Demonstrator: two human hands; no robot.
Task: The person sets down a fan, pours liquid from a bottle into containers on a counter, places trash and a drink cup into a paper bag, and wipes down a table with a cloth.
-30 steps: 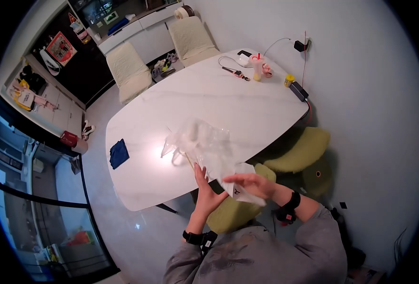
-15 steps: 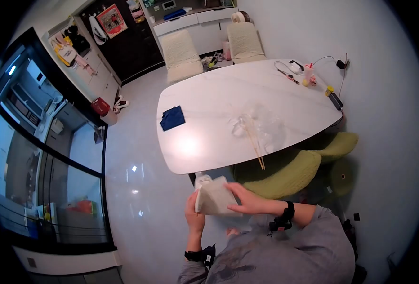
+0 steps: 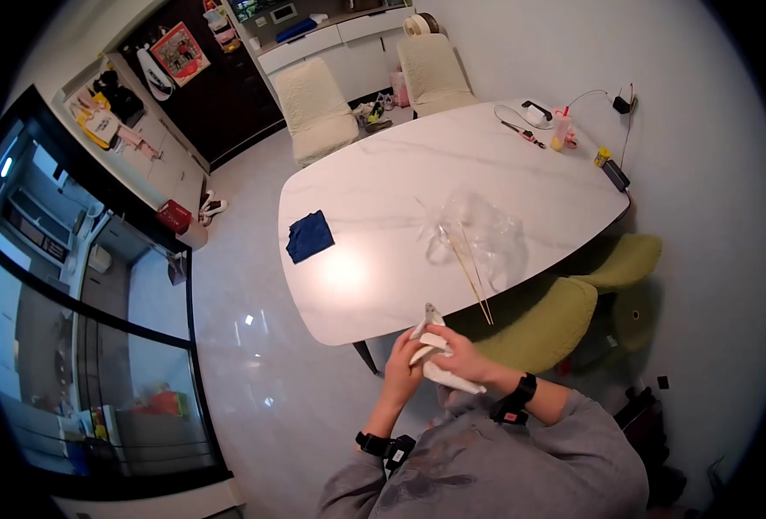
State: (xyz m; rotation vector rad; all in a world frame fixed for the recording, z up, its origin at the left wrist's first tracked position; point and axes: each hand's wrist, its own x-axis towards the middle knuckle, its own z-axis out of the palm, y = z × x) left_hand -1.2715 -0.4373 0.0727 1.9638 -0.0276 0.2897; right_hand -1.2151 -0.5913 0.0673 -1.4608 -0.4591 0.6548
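Counter [image 3: 374,190], white and marbled, spans the middle of the view; the work is held at its near edge. Left hand [image 3: 405,356] and right hand [image 3: 461,356] face each other there, fingers curled in and closed around a creased white item [image 3: 454,378]. This item lies between the hands, its upper tip pointing toward the counter and its lower flap showing below the right hand. Whether it touches the edge cannot be told, nor whether it is being folded or spread.

Handling: use even finger pressure from both sides, as the item appears soft and layered. Keep the palms opposed and work one fold at a time; uneven pulling could skew the layers.

Surroundings, in descending size: two cream chairs [image 3: 318,108] [image 3: 435,73] stand at the far side. A green chair [image 3: 547,333] stands to the right of the hands and limits elbow room on that side. A clear plastic bag [image 3: 504,238] lies crumpled on the counter. A folded blue cloth [image 3: 312,236] lies at the left, well apart. Two thin sticks [image 3: 467,277] lie by the bag, ends projecting past the near edge close to the right hand; a knock there could dislodge them. A pink cup [image 3: 560,131], a black adapter [image 3: 615,176] and a small yellow container [image 3: 602,156] occupy the far right end, out of the way.
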